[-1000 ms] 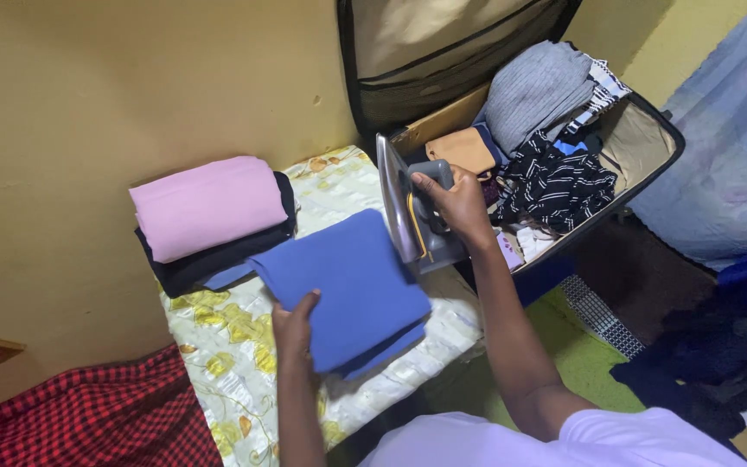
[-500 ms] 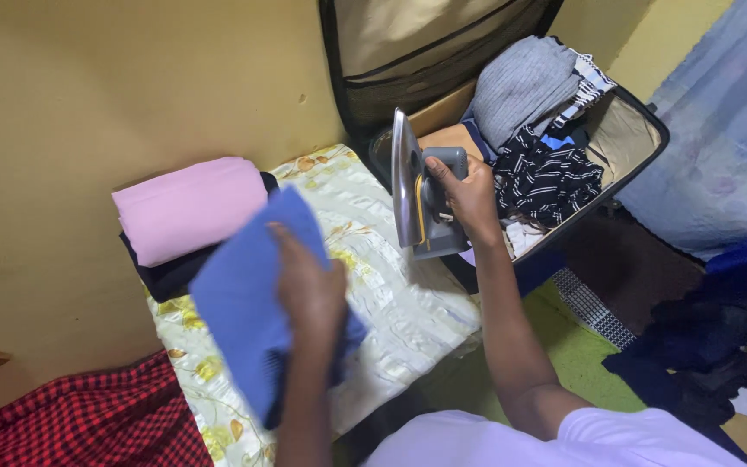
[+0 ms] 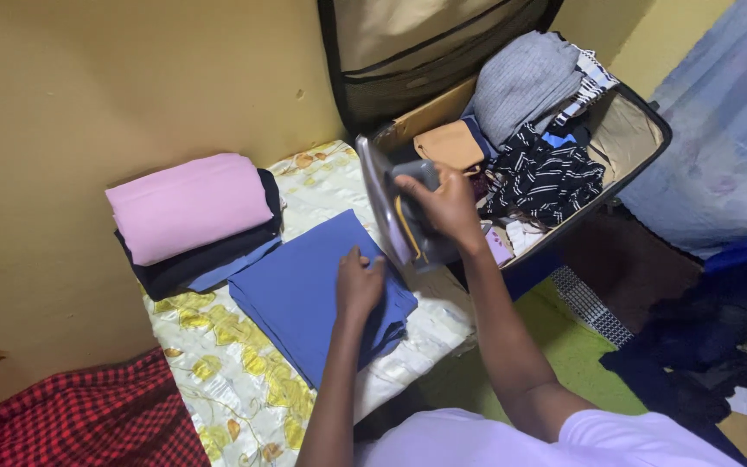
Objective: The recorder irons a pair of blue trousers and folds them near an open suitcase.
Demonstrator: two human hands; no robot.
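Blue cloth (image 3: 304, 294) | left hand (image 3: 358, 285) flat on it | right hand (image 3: 444, 206) grips iron (image 3: 391, 214)

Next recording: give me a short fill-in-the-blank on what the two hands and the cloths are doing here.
1. The right hand grips an ____ by its handle, soleplate tilted up.
2. The left hand presses flat on a folded ____ cloth.
3. On the stack by the wall, the top folded cloth is ____.
4. Behind the iron lies an open ____ full of clothes.

Missing words: iron; blue; pink; suitcase
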